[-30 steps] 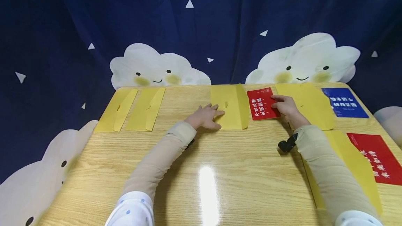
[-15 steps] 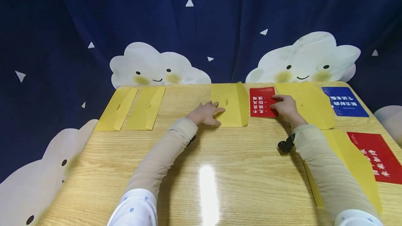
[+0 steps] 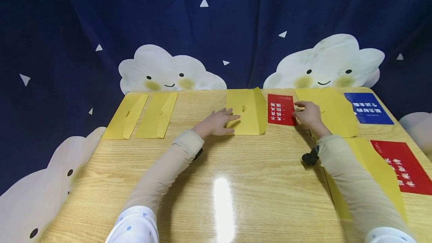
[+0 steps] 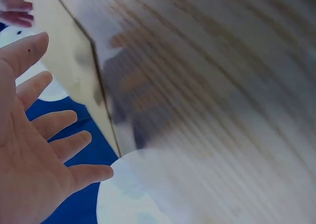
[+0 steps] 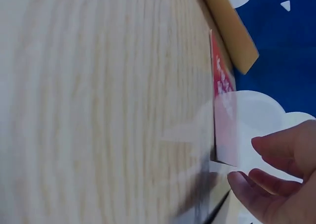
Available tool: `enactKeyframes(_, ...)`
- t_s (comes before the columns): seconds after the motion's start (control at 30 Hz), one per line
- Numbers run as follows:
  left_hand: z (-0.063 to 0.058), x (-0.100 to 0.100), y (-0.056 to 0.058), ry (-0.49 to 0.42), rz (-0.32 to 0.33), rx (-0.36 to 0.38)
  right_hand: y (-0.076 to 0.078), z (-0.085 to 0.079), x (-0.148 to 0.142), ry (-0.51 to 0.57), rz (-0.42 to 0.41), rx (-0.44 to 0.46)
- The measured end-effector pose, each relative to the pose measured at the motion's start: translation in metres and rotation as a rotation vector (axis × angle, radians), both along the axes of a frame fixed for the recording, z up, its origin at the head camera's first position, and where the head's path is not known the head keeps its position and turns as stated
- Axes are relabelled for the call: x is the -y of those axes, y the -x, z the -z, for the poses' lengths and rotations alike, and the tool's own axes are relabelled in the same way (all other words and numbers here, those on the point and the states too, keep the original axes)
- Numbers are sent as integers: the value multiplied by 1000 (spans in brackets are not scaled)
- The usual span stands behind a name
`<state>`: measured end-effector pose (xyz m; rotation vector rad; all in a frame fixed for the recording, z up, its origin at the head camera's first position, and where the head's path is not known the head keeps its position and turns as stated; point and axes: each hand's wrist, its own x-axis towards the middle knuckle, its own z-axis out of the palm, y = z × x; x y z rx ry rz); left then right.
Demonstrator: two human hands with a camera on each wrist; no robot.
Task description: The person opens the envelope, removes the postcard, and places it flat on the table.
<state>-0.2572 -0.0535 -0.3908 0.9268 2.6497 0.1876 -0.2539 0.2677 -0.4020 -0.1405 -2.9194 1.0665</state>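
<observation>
Red card (image 3: 281, 110): it lies on the tabletop (image 3: 266, 160), between the yellow envelope (image 3: 248, 125) with unfolded flap and my right grip (image 3: 308, 114).
Right grip: thumb and fingers stay parted, just beside the card, holding nothing.
Left grip (image 3: 218, 122): fingers are spread at the envelope; whether they press, I cannot tell.
Handling: I judge the card light, thin, rather stiff, perhaps slippery; its right edge suits a pinch.
Right wrist view: it reveals a gap before my fingertips (image 5: 238, 180); the head view better shows the lettering.
</observation>
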Motion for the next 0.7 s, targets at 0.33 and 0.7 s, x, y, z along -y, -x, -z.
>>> enactKeyframes(0.33, -20, 27, -26, -231, 61, -89, -34, -15, 3, 13, -123, -70)
enactKeyframes(0.7, -21, 53, -57, -383, 61, -124, -72, -28, 21, -18, -235, -190)
